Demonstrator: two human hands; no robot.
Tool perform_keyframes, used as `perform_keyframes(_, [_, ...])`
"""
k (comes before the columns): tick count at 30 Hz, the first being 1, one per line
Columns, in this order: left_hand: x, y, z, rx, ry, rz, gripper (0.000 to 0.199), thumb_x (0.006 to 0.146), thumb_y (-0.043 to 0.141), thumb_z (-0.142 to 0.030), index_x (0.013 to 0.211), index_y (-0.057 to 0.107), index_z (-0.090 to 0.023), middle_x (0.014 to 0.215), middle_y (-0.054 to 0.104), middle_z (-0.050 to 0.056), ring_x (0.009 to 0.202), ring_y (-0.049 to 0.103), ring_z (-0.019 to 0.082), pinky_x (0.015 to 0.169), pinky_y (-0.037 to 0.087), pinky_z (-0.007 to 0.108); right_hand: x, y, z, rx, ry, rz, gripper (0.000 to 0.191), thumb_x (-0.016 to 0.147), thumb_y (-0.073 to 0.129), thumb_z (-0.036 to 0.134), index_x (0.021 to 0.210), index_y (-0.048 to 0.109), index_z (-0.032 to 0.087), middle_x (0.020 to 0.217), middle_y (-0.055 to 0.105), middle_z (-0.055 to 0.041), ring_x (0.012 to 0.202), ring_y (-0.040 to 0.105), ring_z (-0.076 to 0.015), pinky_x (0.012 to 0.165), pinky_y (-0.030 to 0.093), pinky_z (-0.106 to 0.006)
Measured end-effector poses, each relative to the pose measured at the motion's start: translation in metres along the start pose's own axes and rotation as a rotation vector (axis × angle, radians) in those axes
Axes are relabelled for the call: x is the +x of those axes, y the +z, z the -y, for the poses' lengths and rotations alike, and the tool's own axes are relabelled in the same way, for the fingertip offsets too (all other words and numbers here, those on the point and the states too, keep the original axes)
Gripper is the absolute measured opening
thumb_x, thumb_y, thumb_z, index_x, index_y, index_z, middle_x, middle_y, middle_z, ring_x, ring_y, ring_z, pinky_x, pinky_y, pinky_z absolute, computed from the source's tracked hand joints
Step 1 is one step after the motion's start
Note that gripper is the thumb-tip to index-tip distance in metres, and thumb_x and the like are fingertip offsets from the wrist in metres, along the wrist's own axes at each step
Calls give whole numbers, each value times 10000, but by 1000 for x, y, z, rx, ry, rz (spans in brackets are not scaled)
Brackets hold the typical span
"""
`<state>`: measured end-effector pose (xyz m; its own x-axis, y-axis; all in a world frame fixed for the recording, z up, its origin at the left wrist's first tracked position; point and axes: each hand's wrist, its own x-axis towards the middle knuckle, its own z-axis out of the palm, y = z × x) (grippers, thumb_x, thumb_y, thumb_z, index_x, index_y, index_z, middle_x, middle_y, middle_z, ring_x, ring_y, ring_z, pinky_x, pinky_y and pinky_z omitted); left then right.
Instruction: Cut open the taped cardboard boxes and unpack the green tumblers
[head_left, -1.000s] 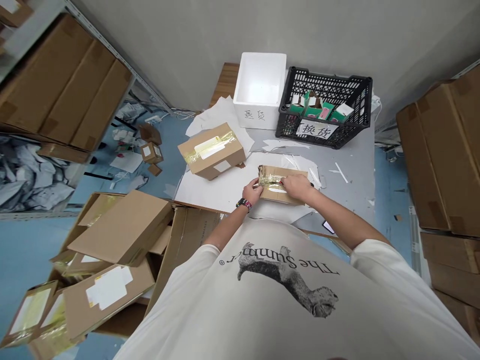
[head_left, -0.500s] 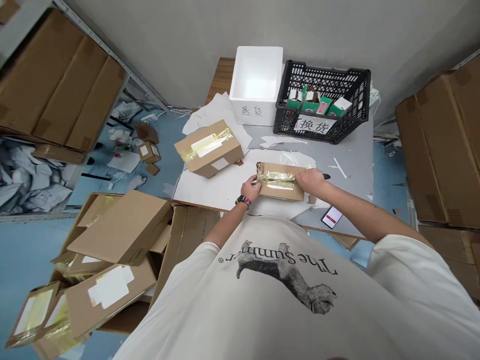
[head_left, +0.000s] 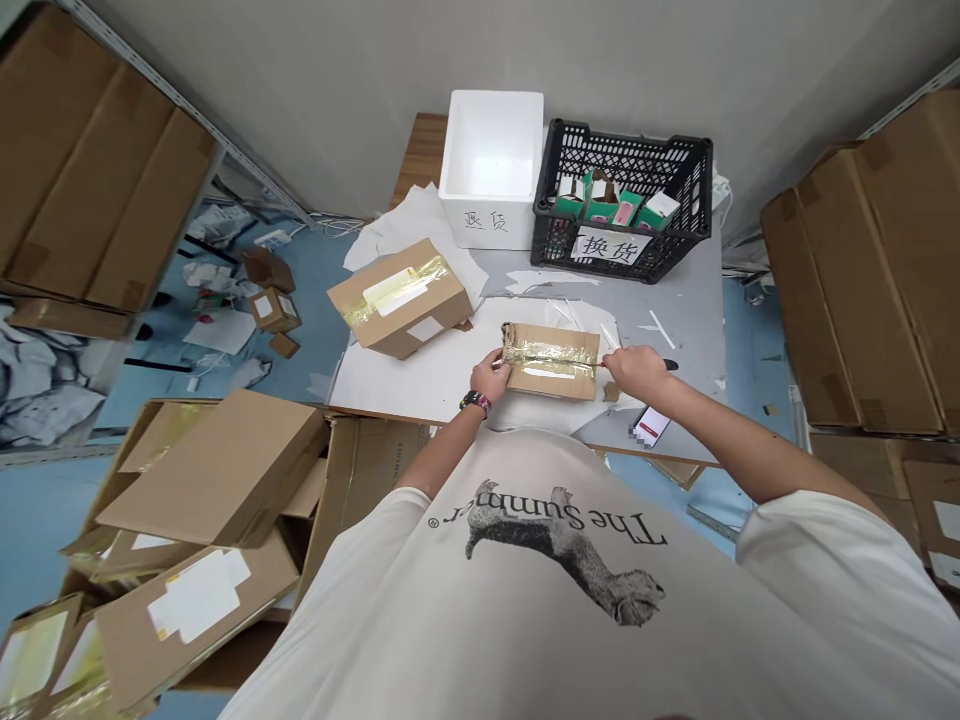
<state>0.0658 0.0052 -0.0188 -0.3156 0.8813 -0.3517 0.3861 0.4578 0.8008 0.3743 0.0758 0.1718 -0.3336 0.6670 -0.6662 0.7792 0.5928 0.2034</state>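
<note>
Nearest, a soft white T-shirt (head_left: 555,600), loosely draped, printed with dark lettering and a grainy grey animal. Low on the left, a big open carton (head_left: 367,460) with stiff cardboard walls, piled with flat-sided brown parcels (head_left: 217,460), some glossy with yellowish tape and patched with white labels. Near the front edge of the smooth grey table (head_left: 694,300), a flat, glassy phone (head_left: 651,425) beside the right forearm. Just beyond, on matte white paper (head_left: 442,385), a small box (head_left: 551,358): oblong brown cardboard, crushed and ragged at the left end, with shiny, wrinkled tape along the middle of the top. At that left end, the left hand (head_left: 491,376), fingers bent against the corner and grasping it; a patterned band (head_left: 475,401) round the wrist. Just off the right end, the right hand (head_left: 636,372), fingers clenched round a slim tool (head_left: 671,365), mostly hidden, a rounded black end jutting out behind. Farther left, a larger box (head_left: 401,298), crisp-edged, taped and set askew on the paper. Toward the back, a square-mouthed white foam box (head_left: 491,222), beside a black plastic crate (head_left: 664,262) with lattice walls and green-and-white packets (head_left: 589,205) inside. Behind, a plain grey wall (head_left: 525,40).
</note>
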Motion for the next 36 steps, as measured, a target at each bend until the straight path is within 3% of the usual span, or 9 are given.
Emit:
perform_keyframes(5, [0, 2, -1, -8, -14, -5, 505, 1013, 750, -235, 1504, 844, -304, 1480, 870, 27, 1270, 862, 252, 1146, 647, 339, -18, -11, -12, 67, 91, 45, 404, 1128, 553, 102, 1398, 853, 126, 1362, 849, -285, 1297, 839, -395, 985, 597, -412])
perform_keyframes(8, [0, 3, -1, -34, -2, -14, 511, 1014, 732, -221, 1507, 837, -304, 1479, 870, 22, 1251, 864, 245, 1130, 651, 336, -16, -14, -11, 141, 110, -40, 411, 1162, 529, 190, 1422, 846, 182, 1326, 861, -262, 1259, 843, -395, 1003, 593, -438])
perform_keyframes(15, [0, 2, -4, -18, -7, -26, 502, 1005, 746, -207, 1490, 846, -295, 1454, 878, 38, 1220, 870, 252, 1119, 655, 338, 38, -16, 48, 204, -101, -151, 428, 1190, 474, 178, 1477, 791, 184, 1373, 860, -226, 1292, 834, -343, 1045, 568, -386])
perform_keyframes(19, [1, 1, -4, -16, 1, -9, 517, 1001, 753, -205, 1501, 844, -305, 1469, 873, 33, 1224, 870, 246, 1137, 645, 334, 49, -15, 58, 179, -92, -158, 466, 1148, 459, 93, 1473, 788, 151, 1376, 857, -240, 1305, 834, -342, 1044, 576, -381])
perform_keyframes(24, [3, 2, -1, 9, -13, -2, 523, 1010, 768, -244, 1523, 831, -325, 1477, 870, 23, 1208, 868, 236, 1129, 648, 323, 35, -9, 38, 95, 30, -55, 416, 1103, 490, 66, 1322, 844, 75, 1323, 849, -318, 1295, 839, -390, 1025, 598, -423])
perform_keyframes(27, [6, 0, 4, -15, -12, -19, 513, 1016, 742, -255, 1518, 832, -312, 1488, 867, 22, 1229, 860, 235, 1139, 652, 324, 21, -9, 29, 90, -10, -102, 428, 1133, 467, 92, 1394, 807, 81, 1344, 846, -308, 1280, 848, -372, 1017, 595, -402])
perform_keyframes(30, [8, -4, 9, -60, 13, -26, 510, 1020, 716, -257, 1515, 835, -276, 1500, 862, 36, 1242, 854, 236, 1146, 656, 322, 8, -16, 29, 107, -1, -130, 443, 1143, 464, 109, 1457, 775, 97, 1361, 843, -300, 1284, 850, -366, 1004, 596, -381])
perform_keyframes(36, [2, -1, 0, 22, -24, 5, 526, 1014, 742, -274, 1534, 821, -303, 1445, 880, 35, 1235, 860, 262, 1150, 653, 351, -10, -36, 31, 126, 108, -54, 419, 1117, 507, 109, 1371, 840, 112, 1332, 848, -309, 1296, 837, -397, 1009, 600, -407])
